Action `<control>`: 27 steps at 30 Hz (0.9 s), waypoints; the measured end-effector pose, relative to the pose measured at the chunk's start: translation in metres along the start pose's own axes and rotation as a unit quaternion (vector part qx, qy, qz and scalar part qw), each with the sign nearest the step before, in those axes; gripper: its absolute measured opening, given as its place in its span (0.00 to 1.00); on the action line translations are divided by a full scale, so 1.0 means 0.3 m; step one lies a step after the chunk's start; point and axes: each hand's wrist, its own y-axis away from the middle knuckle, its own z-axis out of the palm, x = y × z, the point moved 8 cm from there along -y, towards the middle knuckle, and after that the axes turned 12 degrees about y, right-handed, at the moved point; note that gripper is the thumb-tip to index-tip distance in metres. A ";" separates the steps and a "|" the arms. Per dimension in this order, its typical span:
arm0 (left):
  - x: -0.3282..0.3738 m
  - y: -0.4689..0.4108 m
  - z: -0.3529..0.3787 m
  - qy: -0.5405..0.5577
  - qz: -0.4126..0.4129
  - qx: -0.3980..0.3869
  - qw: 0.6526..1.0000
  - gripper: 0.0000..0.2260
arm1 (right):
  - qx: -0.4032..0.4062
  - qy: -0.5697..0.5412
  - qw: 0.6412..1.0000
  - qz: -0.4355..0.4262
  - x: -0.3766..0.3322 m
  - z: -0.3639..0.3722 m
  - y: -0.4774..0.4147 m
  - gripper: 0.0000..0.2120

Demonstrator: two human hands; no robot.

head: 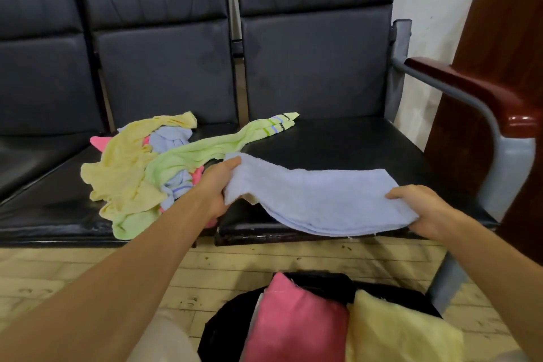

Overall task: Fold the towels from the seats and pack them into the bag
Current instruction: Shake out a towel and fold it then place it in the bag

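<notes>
Left hand [216, 185] and right hand [423, 209] each grip an end of the folded pale blue towel [317, 200] over the right seat [338, 141]. Black bag [223, 326] on the floor holds a pink towel [291, 323] and yellow towel [396, 332]. Unfolded towels pile [138, 173] sits left.

So we've got a row of black padded seats [338, 138]. The middle seat has a messy pile of towels [138, 173] at our 10 o'clock. Down on the pale tiled floor [223, 267] sits a black bag [223, 323] at 6 o'clock.
</notes>
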 end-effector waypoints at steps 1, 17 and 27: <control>0.009 0.002 0.019 -0.009 0.010 0.008 1.000 0.16 | -0.017 -0.028 0.999 0.005 0.004 0.003 0.000 0.20; -0.281 0.099 0.678 -0.313 -0.001 -0.135 0.940 0.16 | -0.080 -0.160 0.984 0.003 0.030 0.003 -0.014 0.11; -0.376 0.173 0.692 -0.256 -0.100 -0.262 0.925 0.11 | -0.090 -0.140 0.986 -0.011 0.012 0.018 -0.036 0.24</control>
